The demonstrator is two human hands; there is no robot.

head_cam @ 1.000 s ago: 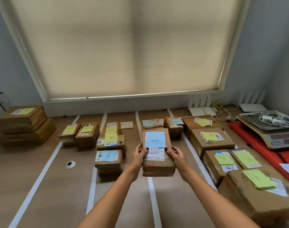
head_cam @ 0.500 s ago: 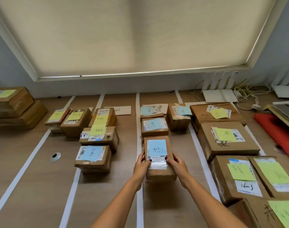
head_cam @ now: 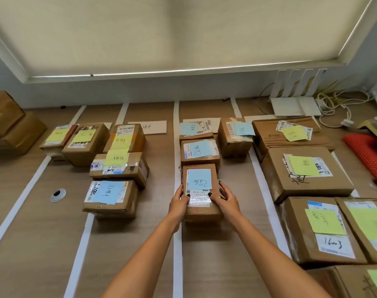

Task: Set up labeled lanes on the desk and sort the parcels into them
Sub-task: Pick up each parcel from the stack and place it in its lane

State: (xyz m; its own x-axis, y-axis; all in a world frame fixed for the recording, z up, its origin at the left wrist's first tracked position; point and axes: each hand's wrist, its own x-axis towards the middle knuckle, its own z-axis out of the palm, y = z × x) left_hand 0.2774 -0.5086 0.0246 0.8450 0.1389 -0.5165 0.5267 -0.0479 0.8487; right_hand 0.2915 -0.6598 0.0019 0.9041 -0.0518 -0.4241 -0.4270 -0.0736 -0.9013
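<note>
1. Head view, against the earlier frames: the cardboard parcel point(head_cam: 201, 191) with the blue sticky note point(head_cam: 199, 179), held above the desk a second ago, now rests on the wooden desk point(head_cam: 32, 233), just behind it a second blue-noted parcel point(head_cam: 200, 152).
2. Left hand point(head_cam: 180, 202) grips the parcel's left side, thumb on top.
3. Right hand point(head_cam: 224, 198) grips the right side, thumb on the shipping label point(head_cam: 199, 195).
4. Parcel lies in the lane between two white tape strips point(head_cam: 177, 244) point(head_cam: 267, 201).
5. Yellow-noted parcels point(head_cam: 303, 171) fill the lane to the right.
</note>
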